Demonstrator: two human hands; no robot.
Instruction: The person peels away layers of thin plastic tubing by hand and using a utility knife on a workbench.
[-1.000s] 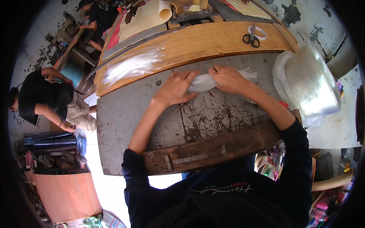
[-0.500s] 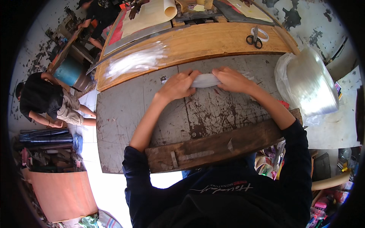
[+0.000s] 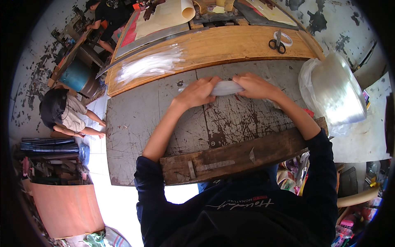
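My left hand (image 3: 197, 92) and my right hand (image 3: 256, 87) grip the two ends of a bundle of whitish, clear plastic strips (image 3: 226, 88) above the far part of the scratched grey table (image 3: 181, 131). The fingers of both hands curl round the bundle, and its middle shows between them. Some strip ends seem to poke out past the hands, though they are hard to make out. Beyond my left hand, on a wooden board (image 3: 214, 47), lies a loose pile of similar strips (image 3: 150, 65).
Black scissors (image 3: 277, 46) lie by a tape roll (image 3: 288, 40) on the board. A big roll of clear plastic (image 3: 341, 88) stands at the right. A wooden bar (image 3: 230, 158) runs along the near edge. One co-worker (image 3: 55, 107) bends down at left; another (image 3: 109, 20) works farther back.
My hands keep their hold on the bundle and have barely shifted. At the left, the co-worker has bent lower, and the whole view has moved slightly.
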